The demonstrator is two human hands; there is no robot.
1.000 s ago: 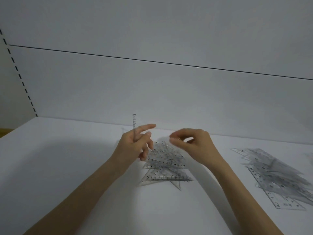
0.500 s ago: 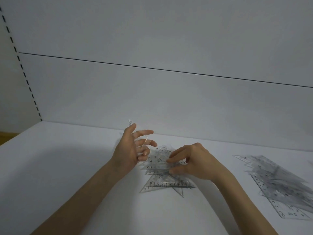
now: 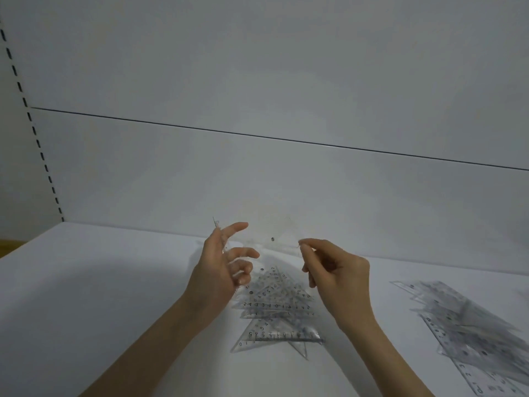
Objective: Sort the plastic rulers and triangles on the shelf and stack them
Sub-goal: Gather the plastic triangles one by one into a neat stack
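Above the pile (image 3: pixel 274 305), right hand (image 3: pixel 335 270) pinching clear triangle (image 3: pixel 272 239) by a corner, left hand (image 3: pixel 217 270) alongside gripping ruler (image 3: pixel 215 224)

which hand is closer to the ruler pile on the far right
Right. The right hand is raised left of the ruler pile; the left hand is farther left, across the triangle heap.

Both of the person's forearms are showing bare along their whole visible length, slim and smooth. The left hand (image 3: pixel 217 270) and the right hand (image 3: pixel 337 279) are likewise going bare, with long slender fingers and short plain nails that are catching a little of the dim light.
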